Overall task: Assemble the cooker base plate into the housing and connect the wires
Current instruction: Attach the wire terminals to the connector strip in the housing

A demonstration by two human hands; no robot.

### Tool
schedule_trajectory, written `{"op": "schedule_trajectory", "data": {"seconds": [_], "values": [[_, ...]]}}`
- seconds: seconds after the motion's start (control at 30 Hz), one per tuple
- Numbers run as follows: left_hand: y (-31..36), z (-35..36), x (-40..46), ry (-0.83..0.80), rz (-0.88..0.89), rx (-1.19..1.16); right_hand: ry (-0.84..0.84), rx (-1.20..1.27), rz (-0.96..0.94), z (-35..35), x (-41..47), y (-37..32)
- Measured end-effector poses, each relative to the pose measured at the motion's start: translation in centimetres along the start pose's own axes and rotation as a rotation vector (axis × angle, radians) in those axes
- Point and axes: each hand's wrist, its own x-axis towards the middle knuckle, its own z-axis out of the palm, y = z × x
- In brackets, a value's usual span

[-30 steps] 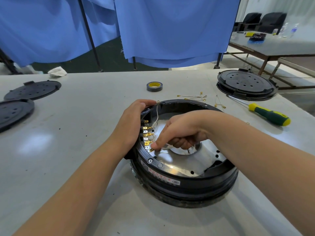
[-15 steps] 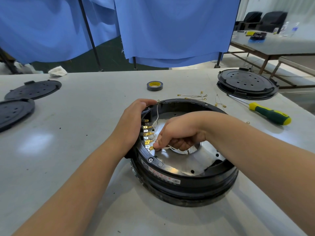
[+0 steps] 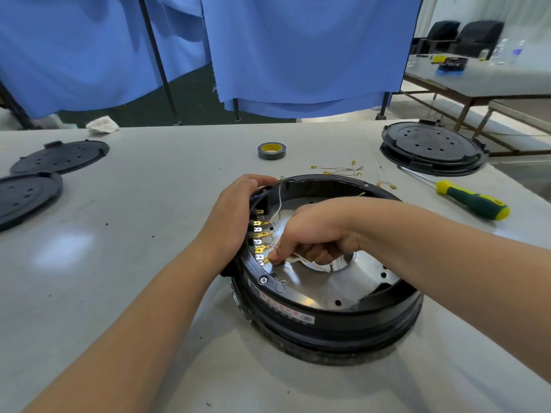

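The round black cooker housing [image 3: 328, 320] lies upside down on the table, with the shiny metal base plate [image 3: 322, 290] seated inside it. A row of gold terminals [image 3: 258, 234] runs along the housing's inner left wall. My left hand [image 3: 235, 210] grips the housing's left rim. My right hand [image 3: 310, 234] reaches inside, thumb and forefinger pinched on a thin white wire [image 3: 298, 259] at the lowest terminal. Another white wire [image 3: 279, 198] loops up over the rim by my left hand.
Loose wires with gold lugs [image 3: 348, 169] lie behind the housing. A roll of tape [image 3: 271, 150] sits further back. A green-and-yellow screwdriver [image 3: 471, 201] lies at the right near stacked black plates [image 3: 432, 147]. Two black plates [image 3: 59, 156] rest at the left.
My right hand's fingertips have shifted slightly at the lower terminals, with the white wire now trailing out from under the fingers. My left hand has stayed on the rim.
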Motion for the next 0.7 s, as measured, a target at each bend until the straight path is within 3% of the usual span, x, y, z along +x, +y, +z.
{"op": "schedule_trajectory", "data": {"seconds": [0.2, 0.33, 0.7], "values": [[-0.1, 0.0, 0.0, 0.009, -0.019, -0.005, 0.228, -0.166, -0.029, 0.8, -1.6, -0.4], [0.0, -0.1, 0.0, 0.007, -0.010, 0.007, 0.433, -0.252, -0.177, 1.7, -1.6, 0.5], [-0.1, -0.2, 0.0, 0.004, 0.024, 0.059, 0.535, -0.267, -0.425, 2.8, -1.7, 1.6]]}}
